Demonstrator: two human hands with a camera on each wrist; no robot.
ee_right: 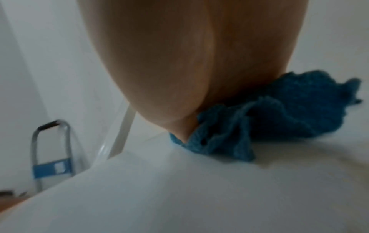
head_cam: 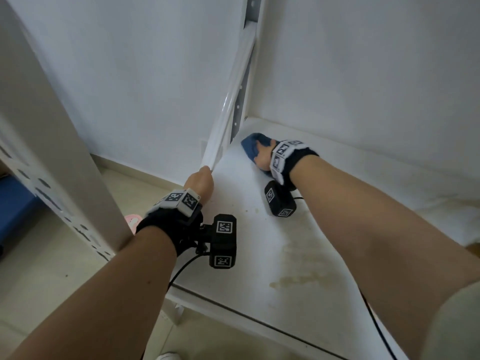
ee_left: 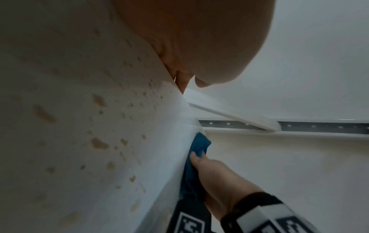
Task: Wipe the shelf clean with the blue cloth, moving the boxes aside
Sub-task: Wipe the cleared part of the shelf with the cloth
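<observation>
Left hand (head_cam: 200,181) nearest, fingers curled over the left edge of the white shelf (head_cam: 259,255); its grip is mostly hidden. Right hand (head_cam: 265,157) at the back left corner, fingers bent, pressing the bunched blue cloth (head_cam: 250,146) onto the shelf surface. Yellowish stains (head_cam: 293,279) on the board near the front edge.
</observation>
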